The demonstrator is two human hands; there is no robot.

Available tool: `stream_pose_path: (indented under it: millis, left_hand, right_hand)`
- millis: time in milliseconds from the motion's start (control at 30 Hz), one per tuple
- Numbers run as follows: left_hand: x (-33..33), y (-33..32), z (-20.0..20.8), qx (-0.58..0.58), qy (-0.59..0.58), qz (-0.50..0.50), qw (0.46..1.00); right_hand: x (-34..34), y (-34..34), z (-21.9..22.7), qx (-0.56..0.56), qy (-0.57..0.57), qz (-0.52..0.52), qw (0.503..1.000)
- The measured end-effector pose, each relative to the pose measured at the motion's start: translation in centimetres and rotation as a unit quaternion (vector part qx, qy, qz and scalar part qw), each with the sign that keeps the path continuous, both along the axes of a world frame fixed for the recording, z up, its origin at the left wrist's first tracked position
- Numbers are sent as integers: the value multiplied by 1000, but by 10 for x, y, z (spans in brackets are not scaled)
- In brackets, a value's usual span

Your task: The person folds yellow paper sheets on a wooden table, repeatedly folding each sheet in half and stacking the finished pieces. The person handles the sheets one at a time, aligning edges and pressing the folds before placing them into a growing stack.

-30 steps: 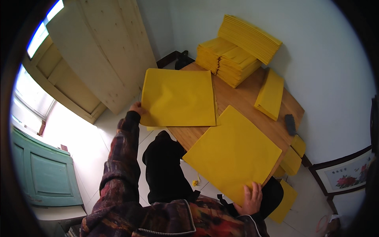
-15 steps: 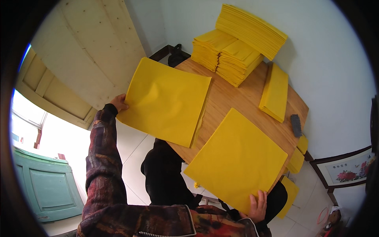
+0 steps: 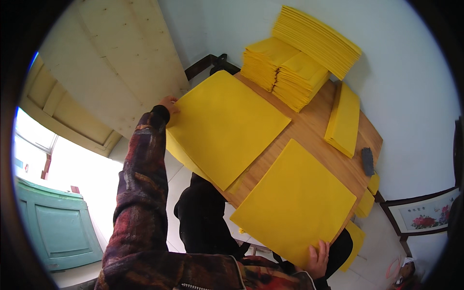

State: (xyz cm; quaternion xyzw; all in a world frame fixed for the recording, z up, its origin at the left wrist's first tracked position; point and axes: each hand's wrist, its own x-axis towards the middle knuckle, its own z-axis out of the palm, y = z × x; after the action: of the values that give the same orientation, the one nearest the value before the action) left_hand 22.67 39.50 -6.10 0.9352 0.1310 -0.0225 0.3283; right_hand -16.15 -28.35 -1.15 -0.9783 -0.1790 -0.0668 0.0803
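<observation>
Left yellow square sheet (image 3: 229,128), jutting past the tabletop's (image 3: 316,123) near-left edge; left hand (image 3: 169,105) at its rim, pinch unclear. Hold it level! Right hand (image 3: 317,259), thumb hidden, fingers over the right yellow square sheet (image 3: 296,203): light pressure should prevent creases.

On your table (image 3: 314,126), from its centre: stack (image 3: 285,67), twelve o'clock; bundle (image 3: 344,121), two; block (image 3: 367,161), three; right sheet (image 3: 296,203), six; left sheet (image 3: 227,128), nine.

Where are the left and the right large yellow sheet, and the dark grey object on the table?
Left large yellow sheet (image 3: 227,128): head view, middle of upper face.
Right large yellow sheet (image 3: 296,203): head view, middle of upper face.
Dark grey object (image 3: 368,161): head view, middle of visible side.
</observation>
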Motion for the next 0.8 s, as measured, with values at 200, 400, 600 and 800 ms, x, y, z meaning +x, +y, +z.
stream_pose_path:
  millis: [200,400,600,800]
  left_hand:
    - [-18,2,-25,-35,-138,90,986]
    - [-119,-7,-63,-168,-268,397,862]
    - [-172,-116,-58,-701,-173,332,607]
    - [-144,-129,-50,-631,-294,277,663]
  right_hand:
    - [2,2,0,-9,-25,3,1000]
    - [9,-1,5,1,-70,76,995]
    - [3,-5,-3,30,-55,59,996]
    - [0,-10,-11,36,-16,40,998]
